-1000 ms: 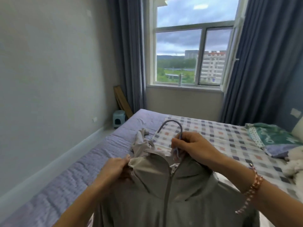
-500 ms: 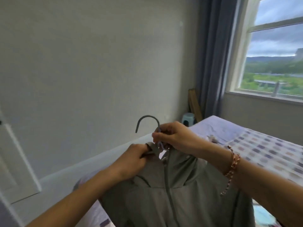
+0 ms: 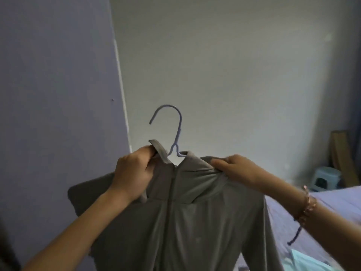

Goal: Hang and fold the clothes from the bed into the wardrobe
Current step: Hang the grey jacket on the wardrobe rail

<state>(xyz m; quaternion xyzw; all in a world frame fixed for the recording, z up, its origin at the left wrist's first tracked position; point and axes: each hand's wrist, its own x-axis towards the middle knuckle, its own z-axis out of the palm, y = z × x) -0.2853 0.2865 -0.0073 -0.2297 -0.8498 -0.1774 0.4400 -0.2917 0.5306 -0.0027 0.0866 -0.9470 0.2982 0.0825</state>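
A grey zip jacket [image 3: 187, 222] hangs in the air in front of the person, on a pale blue hanger [image 3: 176, 132] whose hook stands up above the collar. The left hand [image 3: 134, 173] has its grip closed round the left side of the collar. The right hand [image 3: 237, 170], with a beaded bracelet [image 3: 308, 205] on its wrist, has its grip pinching the cloth at the right shoulder. To the right lies the bed [image 3: 336, 204] with a lilac cover. A tall purple panel [image 3: 58, 94] stands on the left. Far right, a small stool [image 3: 325, 178] and a wooden board [image 3: 341, 153] stand against the grey wall [image 3: 234, 65].
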